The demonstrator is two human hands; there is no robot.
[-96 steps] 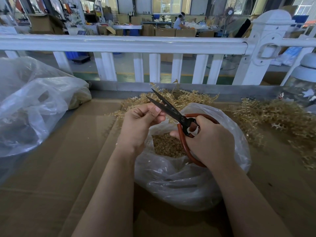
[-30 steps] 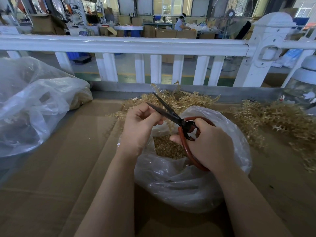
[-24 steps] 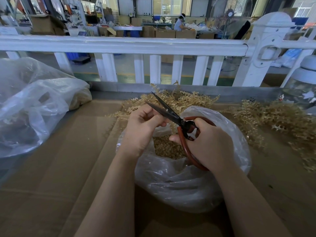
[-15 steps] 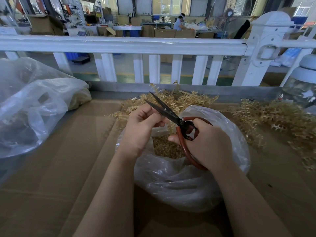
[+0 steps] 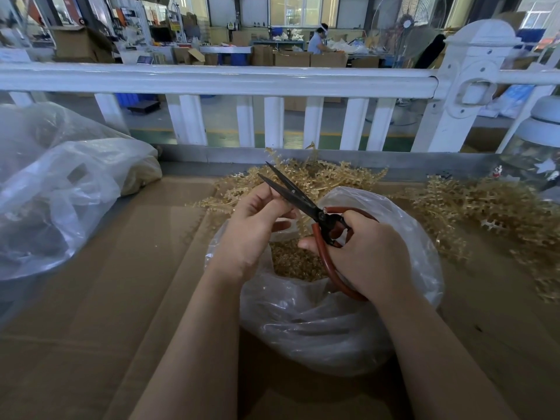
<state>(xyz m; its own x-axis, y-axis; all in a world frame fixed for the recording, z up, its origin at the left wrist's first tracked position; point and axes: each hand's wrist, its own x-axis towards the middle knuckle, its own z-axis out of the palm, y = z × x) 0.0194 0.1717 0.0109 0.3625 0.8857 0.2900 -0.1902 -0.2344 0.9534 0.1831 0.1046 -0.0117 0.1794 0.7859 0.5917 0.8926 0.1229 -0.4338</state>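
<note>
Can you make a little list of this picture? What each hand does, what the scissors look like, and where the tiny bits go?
Scissors: black blades apart, red handles
Left hand: pinches a golden sprig under the blades
Right hand: grips the red handles
Clear bag: open below both hands, small golden bits inside
Behind: pile of golden sprigs, white fence

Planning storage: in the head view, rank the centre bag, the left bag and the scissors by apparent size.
Centre bag and left bag: roughly alike; the left one runs off the frame and lies farther, so no ranking.
Scissors: clearly smallest.
</note>
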